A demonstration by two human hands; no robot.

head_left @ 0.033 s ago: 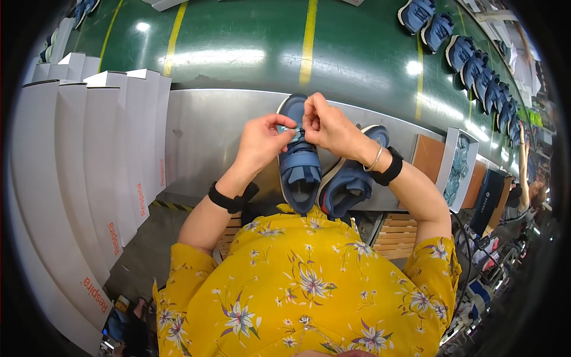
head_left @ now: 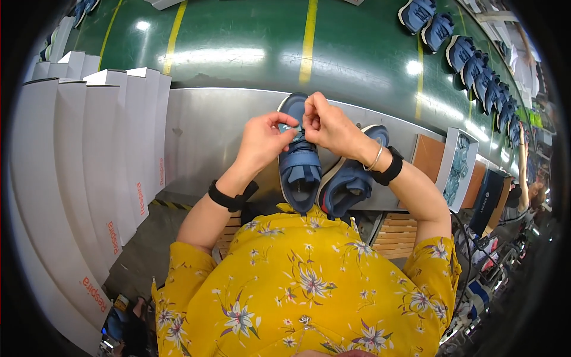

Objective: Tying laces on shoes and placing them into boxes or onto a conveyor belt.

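Two blue sneakers with pale soles lie toe-away on the metal bench in front of me. Over the upper part of the left sneaker, both my hands are close together. My left hand pinches a small teal tag between thumb and forefinger, above the laces. Just beside it, my right hand has its fingertips pressed together; whatever they grip is too small or hidden to make out. The right sneaker rests tilted alongside, partly under my right wrist, with neither hand gripping it.
White boxes stand stacked at my left. Beyond the metal bench runs a green belt with yellow lines, carrying several blue sneakers at the right. An open box with patterned teal paper sits at right. Another person's arm shows farther off.
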